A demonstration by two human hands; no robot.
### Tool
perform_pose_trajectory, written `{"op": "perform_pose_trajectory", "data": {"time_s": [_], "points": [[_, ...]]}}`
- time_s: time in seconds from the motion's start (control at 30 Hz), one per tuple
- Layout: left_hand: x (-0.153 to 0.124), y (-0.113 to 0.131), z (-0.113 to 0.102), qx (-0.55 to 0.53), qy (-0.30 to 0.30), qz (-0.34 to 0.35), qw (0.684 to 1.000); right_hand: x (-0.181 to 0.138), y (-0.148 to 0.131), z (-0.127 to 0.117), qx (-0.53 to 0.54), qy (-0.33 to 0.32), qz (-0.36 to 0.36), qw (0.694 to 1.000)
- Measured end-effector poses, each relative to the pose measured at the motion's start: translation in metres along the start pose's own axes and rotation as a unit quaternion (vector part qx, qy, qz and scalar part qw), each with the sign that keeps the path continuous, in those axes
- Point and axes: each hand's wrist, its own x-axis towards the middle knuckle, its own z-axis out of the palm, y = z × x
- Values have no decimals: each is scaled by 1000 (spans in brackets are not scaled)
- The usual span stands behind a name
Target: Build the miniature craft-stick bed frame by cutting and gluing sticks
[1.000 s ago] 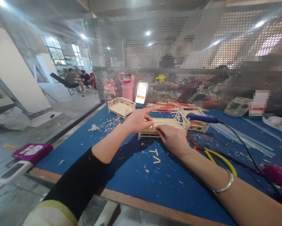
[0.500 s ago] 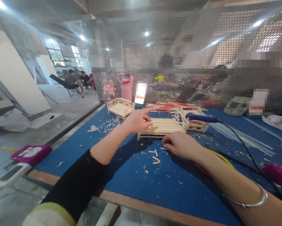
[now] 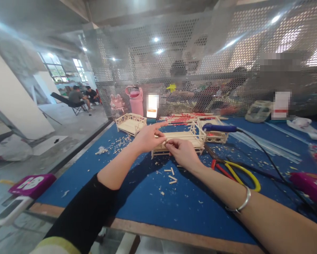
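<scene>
A small model bed (image 3: 185, 135), built from pale wooden sticks, stands on the blue table top. My left hand (image 3: 149, 137) is over its left end, index finger stretched out, thumb and other fingers pinched together. Close beside those fingertips, my right hand (image 3: 183, 153) pinches at the bed's front left rail. Whatever lies between the fingers of either hand is too small or hidden to make out. Several short cut sticks (image 3: 172, 171) lie in front of the bed. A blue-handled tool (image 3: 219, 127) with a black cord rests by the bed's right end.
Another stick bed (image 3: 132, 123) stands at back left, a further stick frame (image 3: 216, 135) at right. Red and pale sticks (image 3: 187, 119) lie behind. Pliers with red and yellow handles (image 3: 234, 171) lie beside my right forearm. A phone (image 3: 152, 106) and pink bottle (image 3: 136, 102) stand at the back.
My right hand has moved up and left from the loose short sticks to the bed's front left rail, beside my left hand. The left hand keeps its pinch. The pliers have come into fuller view.
</scene>
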Motion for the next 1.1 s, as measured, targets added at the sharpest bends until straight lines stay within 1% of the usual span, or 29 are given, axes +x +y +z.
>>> {"op": "perform_pose_trajectory", "data": {"time_s": [0.1,0.13,0.17,0.27,0.33,0.4,0.53,0.63,0.7,0.77,0.8,0.87,0.93,1.0,1.03,1.07,1.1], "points": [[1,0,-2,-2,-12,3,1000,-1,1,-1,-2,6,-4,1000],[2,-1,-2,-9,-6,4,1000,-2,1,-3,-4,8,-4,1000],[2,-2,-3,-17,10,3,1000,-3,2,-4,-7,9,-4,1000],[4,-9,-6,-40,93,-11,995,-9,5,-10,-19,9,-9,1000],[1,-13,-8,-39,124,-15,991,-12,7,-14,-26,6,-14,1000],[-3,-17,-11,-16,109,8,994,-14,8,-17,-35,2,-18,999],[-14,-21,-11,88,30,77,993,-16,9,-18,-52,1,-27,998],[-17,-24,-10,117,10,73,990,-16,9,-17,-59,6,-36,998],[-17,-25,-10,112,0,69,991,-17,8,-16,-63,8,-40,997],[-17,-24,-11,90,9,64,994,-17,8,-16,-64,11,-39,997],[-17,-23,-12,71,30,60,995,-17,8,-16,-63,12,-36,997],[-18,-22,-14,35,103,52,993,-17,8,-16,-58,11,-31,998],[-19,-20,-14,21,200,38,979,-17,8,-16,-50,9,-28,998],[-21,-18,-11,38,280,32,959,-16,10,-16,-40,5,-24,999],[-22,-16,-9,52,304,39,950,-16,11,-15,-33,2,-21,999],[-24,-15,-6,67,311,54,947,-15,13,-16,-24,-2,-18,1000],[-25,-13,-3,81,300,76,947,-14,15,-16,-15,-5,-13,1000]]}}
